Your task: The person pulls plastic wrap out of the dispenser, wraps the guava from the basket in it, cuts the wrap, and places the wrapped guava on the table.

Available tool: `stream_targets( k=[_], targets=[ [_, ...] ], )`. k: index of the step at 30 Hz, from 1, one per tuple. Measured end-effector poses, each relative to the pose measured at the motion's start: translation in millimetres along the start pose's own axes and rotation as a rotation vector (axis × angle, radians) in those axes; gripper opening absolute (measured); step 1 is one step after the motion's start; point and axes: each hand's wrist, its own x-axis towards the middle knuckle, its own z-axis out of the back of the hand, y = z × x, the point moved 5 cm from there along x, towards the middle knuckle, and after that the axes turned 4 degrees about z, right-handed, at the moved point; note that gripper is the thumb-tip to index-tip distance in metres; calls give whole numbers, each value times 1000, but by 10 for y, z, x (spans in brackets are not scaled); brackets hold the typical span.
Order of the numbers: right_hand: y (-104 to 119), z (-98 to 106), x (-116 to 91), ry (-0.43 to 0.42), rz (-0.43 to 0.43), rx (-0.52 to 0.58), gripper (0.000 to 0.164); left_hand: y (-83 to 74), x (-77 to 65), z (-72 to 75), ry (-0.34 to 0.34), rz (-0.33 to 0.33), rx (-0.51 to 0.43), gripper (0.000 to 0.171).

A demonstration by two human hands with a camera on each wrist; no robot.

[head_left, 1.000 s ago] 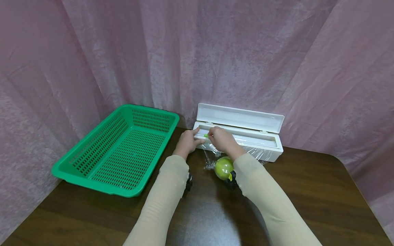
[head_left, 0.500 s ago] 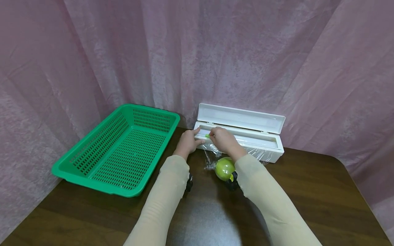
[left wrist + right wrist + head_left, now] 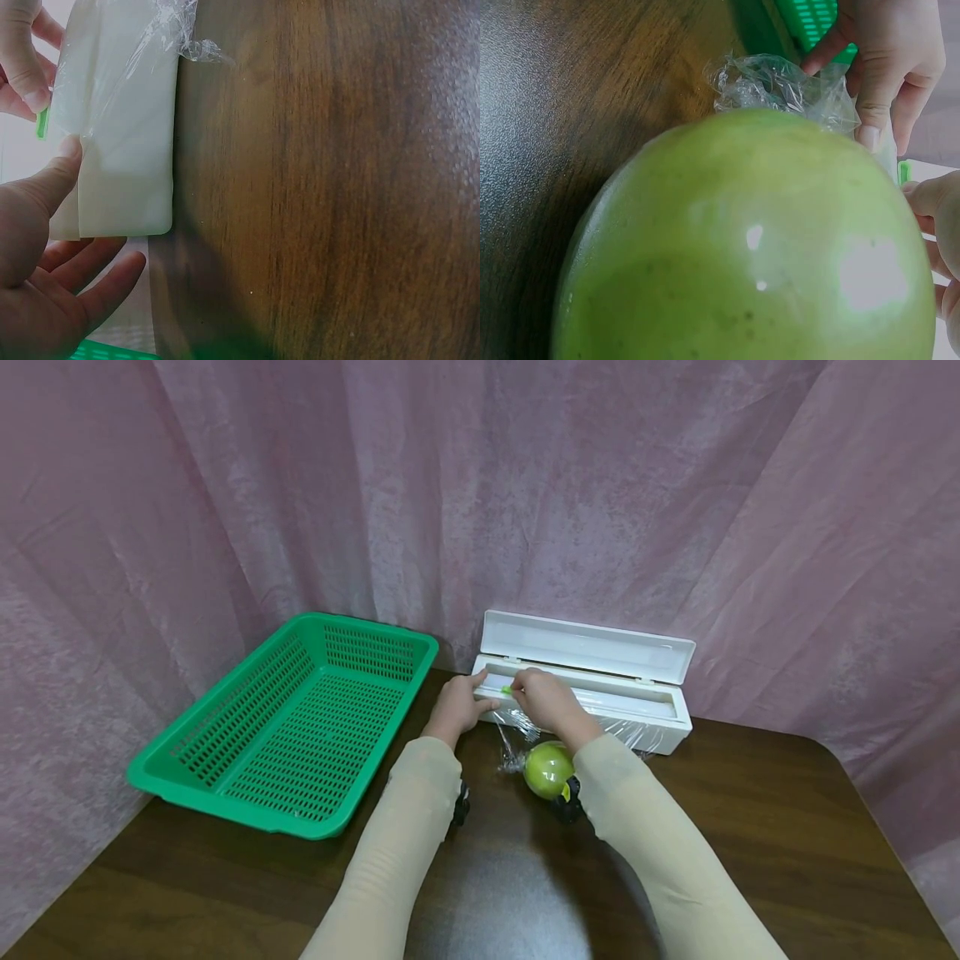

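A white cling film box (image 3: 660, 741) stands at the back with its lid raised. My left hand (image 3: 453, 706) holds its left end, the thumb pressing on the front edge in the left wrist view. My right hand (image 3: 546, 700) pinches a small green slide cutter (image 3: 43, 124) on the box's rim, close to the left thumb. Clear cling film (image 3: 196, 46) hangs down the box front and bunches on the table. Just before the box sits a round, glossy green fruit (image 3: 742, 247), apple-like, with film around it; my right wrist partly covers it in the head view.
A green plastic basket (image 3: 322, 827) with slotted walls stands on the left of the brown wooden table (image 3: 765, 827). A pink curtain (image 3: 600, 485) hangs right behind the box and basket. Black wrist straps (image 3: 567, 802) are under the sleeves.
Hardly anything differs. Both hands keep their places on the box and the slide cutter, and the fruit has not moved; the head view shifts very slightly.
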Motion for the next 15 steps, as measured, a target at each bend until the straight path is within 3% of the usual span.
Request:
stream_targets(
  k=[15],
  targets=[
    [-7,-4,-3,16,-6,-2,22,-7,-20,5,10,14,8,67]
  ],
)
